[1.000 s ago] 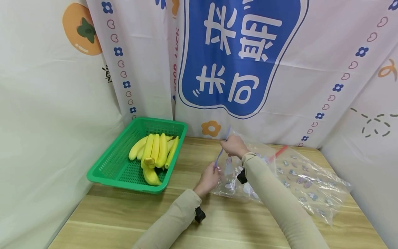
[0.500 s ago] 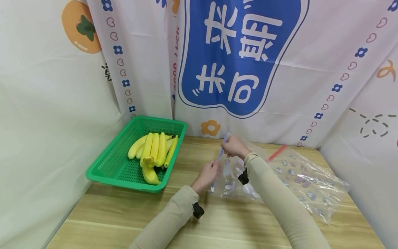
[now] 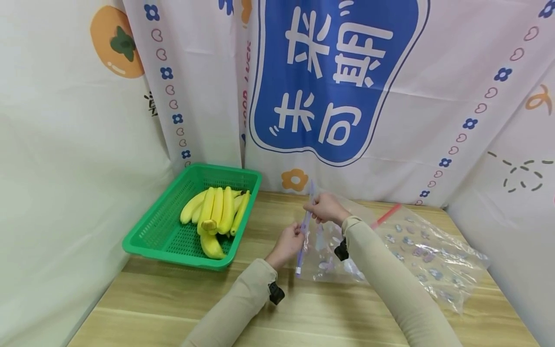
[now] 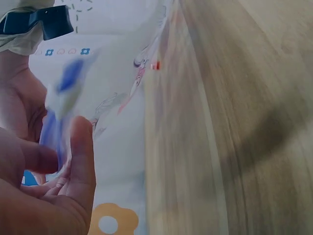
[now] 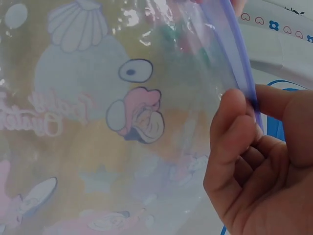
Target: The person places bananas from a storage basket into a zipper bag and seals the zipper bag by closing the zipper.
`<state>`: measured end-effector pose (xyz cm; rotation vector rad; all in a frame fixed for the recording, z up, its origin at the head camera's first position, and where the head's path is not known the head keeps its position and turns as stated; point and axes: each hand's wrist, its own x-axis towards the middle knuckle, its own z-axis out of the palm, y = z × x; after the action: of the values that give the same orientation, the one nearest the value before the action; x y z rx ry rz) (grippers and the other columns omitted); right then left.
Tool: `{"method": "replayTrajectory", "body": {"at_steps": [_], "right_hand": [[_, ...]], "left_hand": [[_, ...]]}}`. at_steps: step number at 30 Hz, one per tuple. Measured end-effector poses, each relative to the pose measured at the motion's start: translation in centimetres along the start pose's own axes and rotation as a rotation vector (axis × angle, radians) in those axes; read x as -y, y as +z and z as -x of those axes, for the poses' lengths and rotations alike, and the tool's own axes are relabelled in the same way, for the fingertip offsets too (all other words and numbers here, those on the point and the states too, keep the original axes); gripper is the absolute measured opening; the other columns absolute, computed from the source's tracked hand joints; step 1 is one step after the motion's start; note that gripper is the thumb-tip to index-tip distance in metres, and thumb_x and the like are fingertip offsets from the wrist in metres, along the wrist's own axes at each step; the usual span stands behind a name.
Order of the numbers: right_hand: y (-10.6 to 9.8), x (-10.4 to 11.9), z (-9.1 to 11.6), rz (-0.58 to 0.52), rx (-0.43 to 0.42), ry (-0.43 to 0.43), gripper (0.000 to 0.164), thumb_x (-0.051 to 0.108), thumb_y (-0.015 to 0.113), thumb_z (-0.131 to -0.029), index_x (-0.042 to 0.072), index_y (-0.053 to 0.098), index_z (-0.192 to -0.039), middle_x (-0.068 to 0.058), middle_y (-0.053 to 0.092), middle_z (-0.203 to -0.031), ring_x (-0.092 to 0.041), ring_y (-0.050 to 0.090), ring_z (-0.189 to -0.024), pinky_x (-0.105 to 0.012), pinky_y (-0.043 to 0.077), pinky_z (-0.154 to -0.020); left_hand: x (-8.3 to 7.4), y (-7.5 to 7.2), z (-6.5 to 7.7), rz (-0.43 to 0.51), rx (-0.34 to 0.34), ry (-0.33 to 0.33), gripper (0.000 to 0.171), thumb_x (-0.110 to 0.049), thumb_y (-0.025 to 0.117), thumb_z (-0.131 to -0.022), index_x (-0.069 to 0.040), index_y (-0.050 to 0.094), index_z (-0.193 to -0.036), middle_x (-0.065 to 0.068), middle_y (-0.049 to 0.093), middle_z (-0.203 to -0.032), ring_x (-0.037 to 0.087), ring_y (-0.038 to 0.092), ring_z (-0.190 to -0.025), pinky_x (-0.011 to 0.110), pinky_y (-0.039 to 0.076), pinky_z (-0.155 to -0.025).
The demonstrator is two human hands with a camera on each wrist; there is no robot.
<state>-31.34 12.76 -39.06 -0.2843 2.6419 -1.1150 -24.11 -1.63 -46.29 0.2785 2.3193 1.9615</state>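
A clear printed zip bag (image 3: 327, 270) with a purple zip edge (image 3: 300, 260) is held up over the table. My left hand (image 3: 286, 246) pinches the zip edge around its middle, its white-tipped lower end sticking out below the fingers. Higher up, my right hand (image 3: 327, 209) holds the same edge. In the right wrist view, thumb and index finger of the right hand (image 5: 259, 152) grip the purple strip, and the bag (image 5: 98, 122) spreads out flat to the left. The left wrist view shows thumb and fingers of the left hand (image 4: 54, 191) around the strip, its near end blurred.
A second clear bag (image 3: 433, 255) with a red zip strip (image 3: 387, 215) lies on the right of the wooden table (image 3: 321, 318). On the left stands a green basket (image 3: 173, 259) holding several bananas (image 3: 223, 212). Printed cloth walls (image 3: 403, 159) enclose the table's back and sides.
My left hand has shifted from the zip edge's lower end to farther up the strip, so that end now shows below it. The zip edge looks straighter; my right hand has moved slightly left.
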Motion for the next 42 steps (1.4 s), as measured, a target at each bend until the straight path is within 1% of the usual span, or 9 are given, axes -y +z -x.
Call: {"method": "replayTrajectory", "body": {"at_steps": [4,7,12,17,22,27,32,36,42], "right_hand": [[0.1,-0.1,0.3,0.022,0.019,-0.005,0.038,0.029,0.063,-0.092,0.006,0.052,-0.063,-0.015,0.064,-0.070,-0.020,0.061,-0.052,-0.028,0.050,-0.049],[0.0,0.0,0.5,0.034,0.037,-0.024,0.037,0.027,0.063,-0.092,0.006,0.052,-0.064,-0.013,0.064,-0.069,-0.022,0.062,-0.054,-0.028,0.050,-0.050],[0.0,0.1,0.9,0.027,0.059,-0.047,0.028,0.019,0.062,-0.091,0.003,0.055,-0.069,-0.011,0.062,-0.068,-0.021,0.060,-0.053,-0.030,0.051,-0.051],[0.0,0.1,0.9,0.040,0.042,-0.046,0.023,0.013,0.060,-0.090,0.003,0.054,-0.070,-0.010,0.061,-0.066,-0.019,0.061,-0.053,-0.031,0.054,-0.053],[0.0,0.0,1.1,0.074,0.019,-0.037,0.022,0.010,0.055,-0.091,0.002,0.055,-0.071,-0.010,0.061,-0.065,-0.023,0.063,-0.057,-0.032,0.054,-0.055],[0.5,-0.2,1.2,0.152,-0.033,-0.057,0.030,0.010,0.048,-0.093,0.003,0.055,-0.065,-0.009,0.060,-0.060,-0.023,0.062,-0.052,-0.029,0.051,-0.049],[0.9,-0.4,1.4,0.201,-0.050,-0.080,0.036,0.014,0.050,-0.096,0.004,0.056,-0.062,-0.006,0.060,-0.056,-0.015,0.057,-0.045,-0.024,0.047,-0.045],[0.8,-0.6,1.6,0.203,-0.030,-0.067,0.029,0.013,0.050,-0.096,0.001,0.059,-0.071,-0.006,0.061,-0.059,-0.015,0.056,-0.046,-0.025,0.048,-0.046],[0.4,-0.7,1.9,0.186,-0.038,-0.055,0.029,0.014,0.039,-0.101,-0.005,0.056,-0.089,-0.010,0.062,-0.067,-0.018,0.059,-0.047,-0.026,0.049,-0.047]], "left_hand": [[0.2,0.0,-0.1,-0.025,0.009,-0.025,0.017,0.000,0.046,-0.094,0.009,0.056,-0.104,0.014,0.060,-0.079,0.018,0.059,-0.059,0.028,0.053,-0.053],[0.4,-0.1,-0.1,-0.053,0.025,-0.051,0.019,-0.006,0.047,-0.097,0.008,0.060,-0.098,0.010,0.059,-0.074,0.014,0.056,-0.058,0.027,0.051,-0.053],[0.4,-0.2,0.0,-0.047,0.028,-0.072,0.023,-0.009,0.046,-0.099,0.007,0.061,-0.096,0.012,0.061,-0.072,0.014,0.057,-0.057,0.027,0.051,-0.052],[0.5,-0.1,-0.2,-0.024,0.014,-0.083,0.022,-0.009,0.047,-0.099,0.007,0.061,-0.097,0.010,0.060,-0.071,0.014,0.058,-0.056,0.028,0.053,-0.052],[0.6,0.1,-0.2,-0.018,-0.007,-0.084,0.021,-0.009,0.048,-0.098,0.007,0.061,-0.097,0.008,0.061,-0.072,0.013,0.058,-0.056,0.029,0.053,-0.053],[0.5,0.2,-0.1,0.026,-0.030,-0.086,0.020,-0.007,0.048,-0.098,0.009,0.061,-0.097,0.010,0.062,-0.071,0.013,0.058,-0.056,0.027,0.053,-0.053],[0.1,0.0,-0.1,0.011,-0.040,-0.071,0.020,-0.007,0.048,-0.098,0.008,0.060,-0.096,0.008,0.061,-0.070,0.012,0.056,-0.056,0.025,0.050,-0.051],[0.1,-0.3,-0.2,0.017,-0.042,-0.070,0.021,-0.009,0.050,-0.098,0.009,0.061,-0.101,0.006,0.060,-0.072,0.011,0.056,-0.058,0.026,0.052,-0.054],[0.6,-0.9,-0.5,0.107,-0.060,-0.112,0.020,-0.008,0.050,-0.096,0.009,0.060,-0.101,0.007,0.058,-0.075,0.012,0.056,-0.058,0.031,0.055,-0.055]]}}
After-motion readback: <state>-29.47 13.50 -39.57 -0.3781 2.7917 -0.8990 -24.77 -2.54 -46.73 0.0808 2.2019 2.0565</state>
